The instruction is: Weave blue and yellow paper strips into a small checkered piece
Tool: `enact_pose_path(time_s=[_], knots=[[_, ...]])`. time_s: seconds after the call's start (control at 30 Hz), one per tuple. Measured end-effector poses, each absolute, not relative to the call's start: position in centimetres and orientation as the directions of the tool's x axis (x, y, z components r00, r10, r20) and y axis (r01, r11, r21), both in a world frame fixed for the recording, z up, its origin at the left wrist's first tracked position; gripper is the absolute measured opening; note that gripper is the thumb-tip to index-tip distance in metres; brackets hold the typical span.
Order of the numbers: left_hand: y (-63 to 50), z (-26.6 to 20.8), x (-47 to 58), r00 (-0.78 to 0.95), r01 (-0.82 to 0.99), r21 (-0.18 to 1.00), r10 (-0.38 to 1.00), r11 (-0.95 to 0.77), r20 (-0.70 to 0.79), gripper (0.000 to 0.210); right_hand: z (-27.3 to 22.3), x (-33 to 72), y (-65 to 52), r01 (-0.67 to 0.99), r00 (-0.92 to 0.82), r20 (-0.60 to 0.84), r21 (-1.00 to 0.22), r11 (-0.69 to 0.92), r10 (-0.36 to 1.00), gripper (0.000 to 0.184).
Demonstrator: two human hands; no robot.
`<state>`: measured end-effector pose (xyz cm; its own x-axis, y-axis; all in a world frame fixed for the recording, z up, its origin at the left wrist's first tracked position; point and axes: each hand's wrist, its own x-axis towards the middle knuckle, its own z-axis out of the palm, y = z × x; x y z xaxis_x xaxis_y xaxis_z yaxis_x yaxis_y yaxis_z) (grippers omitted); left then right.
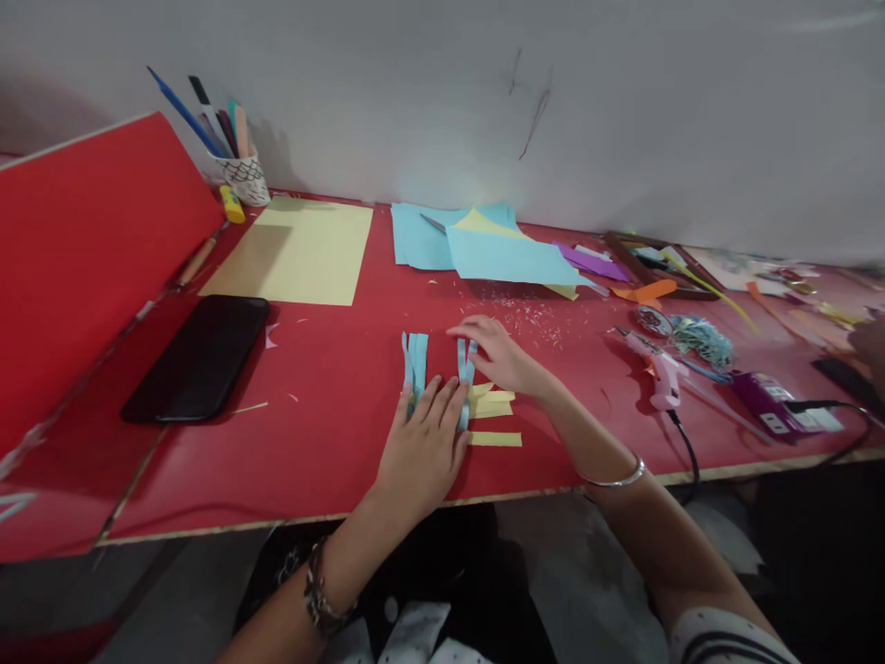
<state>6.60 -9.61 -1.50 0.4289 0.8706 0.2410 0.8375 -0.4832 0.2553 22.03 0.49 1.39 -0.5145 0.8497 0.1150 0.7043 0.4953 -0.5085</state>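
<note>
L hand [423, 447] lies flat, fingers slightly spread, pinning blue strips [418, 355] to the red surface [332, 369], R hand [503, 357] part-curled by their far ends, grip unclear, yellow strips [492, 406] alongside; step's prob. arranging strips, next needs steady L pressure & light R fingertips.

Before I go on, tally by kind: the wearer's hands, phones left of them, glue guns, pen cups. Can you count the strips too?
Hands: 2 (left hand, right hand)
Phone: 1
Glue gun: 1
Pen cup: 1
Total: 5
Blue strips and yellow strips are left out: they overlap and are partly hidden.
</note>
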Motion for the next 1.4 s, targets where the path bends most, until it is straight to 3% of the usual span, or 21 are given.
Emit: enact_pose_path(time_s=[0.13,0.37,0.57,0.87,1.07,1.23,1.4], knots=[[-9.5,-1.5,6.6,0.433,0.838,0.249,0.869,-0.487,0.241,0.045,1.6,22.2,0.8,0.678,-0.637,0.062,-0.430,0.596,0.769,0.031],[-9.6,-1.3,6.6,0.431,0.839,0.262,0.876,-0.478,0.217,0.044,1.9,21.5,0.6,0.808,-0.543,0.013,-0.263,0.527,0.840,0.009],[-9.6,-1.2,6.6,0.427,0.841,0.256,0.875,-0.477,0.225,0.046,2.7,21.7,0.4,0.755,-0.578,0.055,-0.343,0.559,0.814,0.007],[-9.6,-1.5,6.7,0.429,0.846,0.246,0.878,-0.474,0.213,0.047,3.2,23.3,0.7,0.712,-0.476,0.022,-0.577,0.400,0.879,0.009],[-9.6,-1.3,6.5,0.432,0.840,0.258,0.877,-0.477,0.211,0.046,2.1,23.6,0.7,0.731,-0.472,0.091,-0.516,0.447,0.877,0.004],[-9.6,-1.2,6.5,0.436,0.840,0.252,0.874,-0.481,0.214,0.045,1.9,23.5,0.7,0.685,-0.529,0.081,-0.547,0.481,0.845,0.022],[-9.7,-1.2,6.6,0.441,0.835,0.253,0.870,-0.488,0.222,0.043,1.9,23.1,0.7,0.687,-0.534,0.022,-0.571,0.449,0.845,0.027]])
